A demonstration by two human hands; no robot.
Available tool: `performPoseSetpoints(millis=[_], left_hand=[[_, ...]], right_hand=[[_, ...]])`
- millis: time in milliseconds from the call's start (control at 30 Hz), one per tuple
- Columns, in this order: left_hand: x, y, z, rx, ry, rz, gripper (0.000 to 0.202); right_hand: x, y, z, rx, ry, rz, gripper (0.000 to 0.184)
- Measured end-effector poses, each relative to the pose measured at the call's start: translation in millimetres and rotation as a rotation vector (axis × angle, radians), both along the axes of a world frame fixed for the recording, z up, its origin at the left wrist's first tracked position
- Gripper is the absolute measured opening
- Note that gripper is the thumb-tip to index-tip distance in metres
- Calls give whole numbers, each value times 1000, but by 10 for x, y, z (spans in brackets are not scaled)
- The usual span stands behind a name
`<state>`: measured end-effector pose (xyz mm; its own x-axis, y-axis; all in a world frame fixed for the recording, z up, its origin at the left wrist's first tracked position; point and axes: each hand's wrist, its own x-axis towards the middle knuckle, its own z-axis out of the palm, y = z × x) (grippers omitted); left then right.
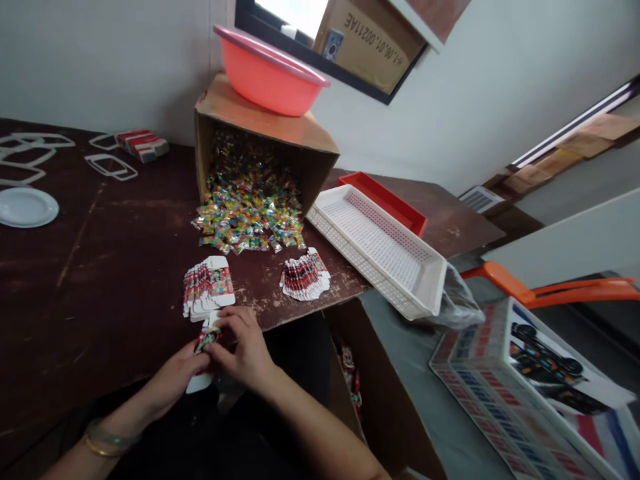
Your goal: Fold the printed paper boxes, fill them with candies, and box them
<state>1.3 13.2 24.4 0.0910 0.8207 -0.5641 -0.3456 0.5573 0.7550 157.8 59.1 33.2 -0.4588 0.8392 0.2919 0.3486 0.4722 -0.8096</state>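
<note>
Close in front of me, at the near edge of the desk point(125, 280), both my hands are on one small printed carton point(207, 340). My left hand point(176, 373) grips its lower part, while my right hand point(247, 347) pinches its upper part between thumb and fingers. The fingers hide much of it, so I can't tell whether it is flat or opened out. I take this step to be shaping the carton; the next move would call for a steady left grip and a light right fingertip on the flaps.

To my right, below the desk edge, an open cardboard box point(400, 387) has printed packs point(351, 377) inside. Just beyond my hands lies a fanned stack of flat cartons point(207, 290), with a second fanned stack point(305, 275) farther right. Farther off, wrapped candies point(250, 220) spill from a carton on its side point(270, 127), topped by a pink basin point(270, 77).
</note>
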Motion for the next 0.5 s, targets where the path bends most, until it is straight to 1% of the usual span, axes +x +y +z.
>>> performPoseSetpoints(millis=[67, 100, 133, 200, 267, 300, 333, 367, 400, 433, 500], left_hand=[[24, -65, 6, -28, 2, -29, 23], [26, -97, 11, -37, 0, -47, 19], [24, -126, 20, -37, -7, -68, 15], [10, -166, 50, -16, -43, -135, 12], [-12, -170, 87, 21, -115, -268, 16], [-23, -158, 100, 47, -138, -345, 19], [-33, -139, 106, 78, -125, -405, 22], [-39, -113, 103, 113, -67, -438, 24], [-43, -84, 90, 154, 30, -444, 25], [-45, -54, 68, 204, 161, -417, 24], [-45, 0, 11, 308, 436, -313, 21]], right_hand=[[20, -4, 17, -137, 59, 18, 26], [38, -3, 37, -188, 51, 53, 25], [62, 7, 64, -234, 31, 115, 23], [120, 64, 133, -327, 1, 301, 19], [179, 148, 208, -424, 23, 495, 15], [202, 185, 242, -455, 39, 569, 14], [219, 211, 272, -468, 47, 606, 14], [228, 222, 294, -464, 51, 607, 13], [229, 217, 306, -450, 52, 574, 12], [223, 196, 308, -430, 52, 508, 11], [198, 121, 282, -380, 55, 328, 9]])
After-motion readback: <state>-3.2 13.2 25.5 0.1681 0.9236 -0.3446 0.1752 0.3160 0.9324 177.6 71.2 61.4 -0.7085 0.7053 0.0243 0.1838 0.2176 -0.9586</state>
